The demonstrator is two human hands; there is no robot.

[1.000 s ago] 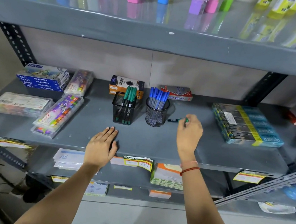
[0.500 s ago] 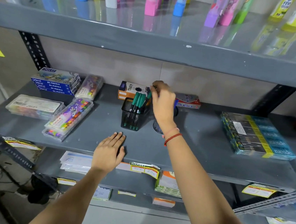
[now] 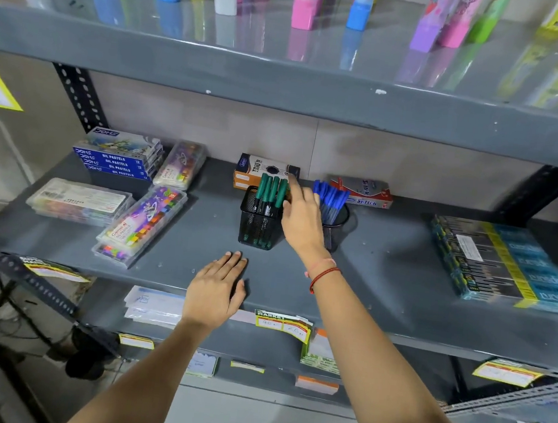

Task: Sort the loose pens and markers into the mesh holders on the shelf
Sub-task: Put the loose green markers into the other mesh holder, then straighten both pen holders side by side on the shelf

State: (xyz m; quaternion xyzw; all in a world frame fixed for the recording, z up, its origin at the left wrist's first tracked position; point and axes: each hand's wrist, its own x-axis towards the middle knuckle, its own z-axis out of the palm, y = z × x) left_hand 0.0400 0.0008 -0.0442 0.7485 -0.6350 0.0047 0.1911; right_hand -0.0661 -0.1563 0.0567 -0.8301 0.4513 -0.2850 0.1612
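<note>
The left hand (image 3: 215,292) is laid flat and empty on the shelf (image 3: 383,291) edge. Further back, the right hand (image 3: 301,218) is spread loose, fingers apart, nothing gripped (looks like it anyway), touching the green markers (image 3: 270,193) in the square mesh holder (image 3: 258,223). The light holder could easily be tipped by that wrist, or the round holder (image 3: 338,226) of blue pens (image 3: 330,199) beside it.

Glossy grey metal shelf (image 3: 383,291); black wire-mesh holder (image 3: 258,224).
</note>
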